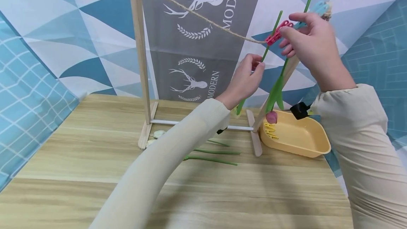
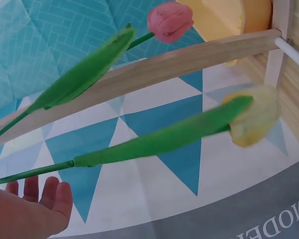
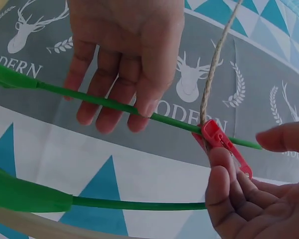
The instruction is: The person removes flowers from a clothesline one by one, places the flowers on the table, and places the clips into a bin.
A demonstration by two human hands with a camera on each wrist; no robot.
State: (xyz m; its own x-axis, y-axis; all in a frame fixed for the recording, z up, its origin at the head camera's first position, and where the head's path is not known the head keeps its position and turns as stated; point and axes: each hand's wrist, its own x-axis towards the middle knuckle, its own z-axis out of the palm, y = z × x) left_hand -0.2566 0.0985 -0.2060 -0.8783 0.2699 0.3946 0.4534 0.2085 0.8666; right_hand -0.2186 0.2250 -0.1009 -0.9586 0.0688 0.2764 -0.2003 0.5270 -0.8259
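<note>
A yellow tulip (image 2: 256, 117) hangs head down from the rope (image 1: 203, 18), its green stem held by a red clothespin (image 1: 276, 35). My left hand (image 1: 246, 78) lightly holds that stem between thumb and fingers below the clothespin. My right hand (image 1: 313, 41) is beside the clothespin. Its thumb stands apart and its bent fingers are close against the clothespin; whether they touch cannot be told. A pink tulip (image 1: 271, 117) hangs head down to the right, near a blue clothespin (image 1: 319, 8) partly hidden behind my right hand.
A wooden post (image 1: 140, 52) carries the rope's left end. At the right a yellow basin (image 1: 299, 147) contains several yellow clothespins (image 1: 270, 130). Several more flowers with green stems (image 1: 219, 151) lie on the wooden table (image 1: 79, 172), partly behind my left sleeve. A white rod (image 1: 238, 127) joins the stand's feet.
</note>
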